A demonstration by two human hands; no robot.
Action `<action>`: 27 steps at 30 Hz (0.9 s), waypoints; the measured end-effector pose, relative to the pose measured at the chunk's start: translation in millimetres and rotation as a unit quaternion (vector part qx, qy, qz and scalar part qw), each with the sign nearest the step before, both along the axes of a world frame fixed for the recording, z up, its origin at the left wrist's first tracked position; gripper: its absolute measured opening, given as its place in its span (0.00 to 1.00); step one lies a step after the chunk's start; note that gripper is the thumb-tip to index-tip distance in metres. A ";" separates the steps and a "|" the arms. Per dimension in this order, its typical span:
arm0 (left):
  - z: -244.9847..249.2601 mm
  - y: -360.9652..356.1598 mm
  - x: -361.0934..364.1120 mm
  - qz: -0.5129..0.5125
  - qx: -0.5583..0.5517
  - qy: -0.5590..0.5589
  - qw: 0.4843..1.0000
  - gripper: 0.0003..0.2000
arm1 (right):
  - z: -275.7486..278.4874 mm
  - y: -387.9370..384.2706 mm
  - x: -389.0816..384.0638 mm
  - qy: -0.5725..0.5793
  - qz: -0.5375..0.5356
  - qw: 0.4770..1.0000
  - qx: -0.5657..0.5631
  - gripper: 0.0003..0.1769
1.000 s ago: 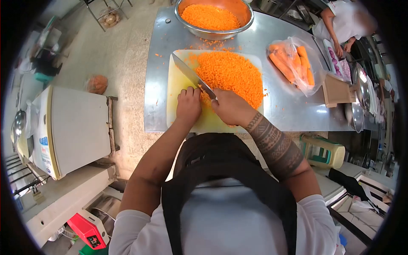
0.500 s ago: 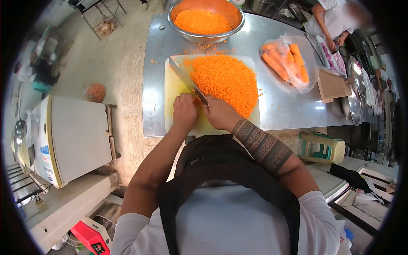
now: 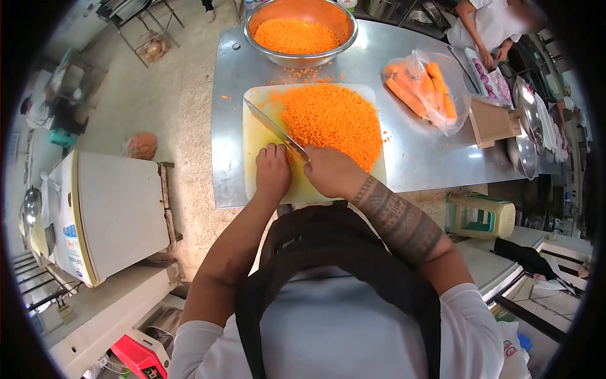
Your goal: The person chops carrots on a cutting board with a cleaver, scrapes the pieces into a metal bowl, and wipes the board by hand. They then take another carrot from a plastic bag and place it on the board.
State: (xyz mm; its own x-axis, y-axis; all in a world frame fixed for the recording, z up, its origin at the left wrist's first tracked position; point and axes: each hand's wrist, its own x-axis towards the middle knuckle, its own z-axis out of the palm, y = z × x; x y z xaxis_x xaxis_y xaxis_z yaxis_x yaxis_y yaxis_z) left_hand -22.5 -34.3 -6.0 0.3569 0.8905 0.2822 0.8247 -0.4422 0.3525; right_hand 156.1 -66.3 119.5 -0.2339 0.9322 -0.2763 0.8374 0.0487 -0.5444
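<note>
My right hand [image 3: 331, 170] is wrapped round the handle of a kitchen knife [image 3: 270, 124], whose long blade points up and left over the cutting board [image 3: 252, 136]. Just left of the handle, my left hand [image 3: 273, 172] rests on the board with its fingers curled down. Bits of orange show between that hand and the blade; whatever lies under the fingers is hidden. A broad heap of finely chopped carrot [image 3: 334, 123] covers the board's right side, against the knife and beside my right hand.
Behind the board stands a metal bowl [image 3: 302, 61] of chopped carrot. A plastic bag of peeled carrots [image 3: 420, 88] lies to the right on the steel table [image 3: 435, 161]. Farther right, a co-worker's hands [image 3: 493, 55] are over a tray with purple onions [image 3: 485, 79].
The knife blade has shifted slightly left and lies a little lower in view. My left hand remains beside it, and the view has tilted slightly.
</note>
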 end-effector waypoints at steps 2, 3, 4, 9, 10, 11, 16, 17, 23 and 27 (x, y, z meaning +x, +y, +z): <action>-2.6 -1.5 1.6 0.007 0.000 -0.002 1.000 0.10 | 3.5 -10.1 0.6 0.018 0.001 1.000 0.012 0.17; -4.0 -2.7 1.9 0.006 -0.002 -0.008 1.000 0.10 | -5.6 -11.0 -1.5 0.013 -0.008 1.000 0.007 0.17; -4.6 -2.6 1.4 0.005 -0.003 -0.013 1.000 0.10 | -19.5 -9.8 -6.3 0.009 -0.018 1.000 0.003 0.17; -2.5 -1.0 -2.7 0.004 -0.033 -0.031 0.999 0.08 | -7.0 -7.6 -9.0 0.017 -0.014 1.000 0.007 0.16; -5.2 -0.5 -2.5 0.007 -0.034 -0.036 0.999 0.08 | -15.0 -15.1 -11.4 0.022 -0.020 1.000 0.003 0.16; -7.8 -0.5 -2.0 0.010 -0.035 -0.043 0.998 0.08 | -21.9 -20.4 -12.6 0.026 -0.027 0.999 -0.001 0.16; 5.0 -3.0 -8.4 0.001 -0.076 -0.035 0.996 0.10 | -6.8 -19.1 -16.7 0.015 -0.031 0.999 -0.005 0.15; 4.7 -1.8 -10.1 -0.001 -0.083 -0.026 0.996 0.10 | 4.6 -17.4 -15.9 0.003 -0.025 1.000 -0.011 0.15; 0.5 -4.4 -15.9 -0.021 -0.074 -0.016 0.997 0.12 | -23.0 -27.1 -19.1 0.012 -0.009 1.000 0.004 0.15; 3.1 -5.6 -16.7 -0.018 -0.056 -0.036 0.998 0.06 | -1.5 -21.6 -25.2 -0.008 -0.016 1.000 0.011 0.15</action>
State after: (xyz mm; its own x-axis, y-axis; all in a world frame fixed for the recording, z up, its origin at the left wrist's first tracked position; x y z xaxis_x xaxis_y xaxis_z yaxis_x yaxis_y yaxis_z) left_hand -39.1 -40.0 -2.9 0.3725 0.9045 0.2080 0.7796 -0.4265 0.4586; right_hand 130.9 -87.8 118.0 -0.1990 0.9451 -0.2591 0.8470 0.0329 -0.5305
